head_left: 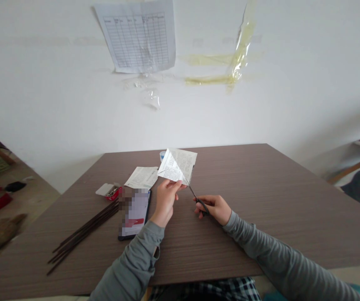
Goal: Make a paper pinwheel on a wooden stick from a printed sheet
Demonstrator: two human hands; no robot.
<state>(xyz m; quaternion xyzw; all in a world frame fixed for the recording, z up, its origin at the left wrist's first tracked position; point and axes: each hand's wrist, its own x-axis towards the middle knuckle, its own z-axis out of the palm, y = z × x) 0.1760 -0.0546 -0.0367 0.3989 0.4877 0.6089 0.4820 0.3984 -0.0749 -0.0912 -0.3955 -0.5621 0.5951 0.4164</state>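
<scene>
My left hand [166, 200] pinches the lower edge of a folded sheet of printed paper [182, 162], held up above the table. A diagonal fold runs across the sheet, and its left part looks brighter. In my right hand [215, 208] is a pair of dark scissors [204, 205], fingers wrapped round the handles. The blades point up and left and meet the paper's lower corner beside my left fingertips. Whether the blades are parted is too small to tell. Another printed paper piece [141, 177] lies flat on the table, left of the held sheet.
A phone [136, 215] lies left of my left forearm. Beside it are several thin dark sticks [82, 230] and a small open red-and-white box [110, 191]. A roll of clear tape [162, 155] is partly hidden behind the held paper. The brown table [261, 188] meets a white wall.
</scene>
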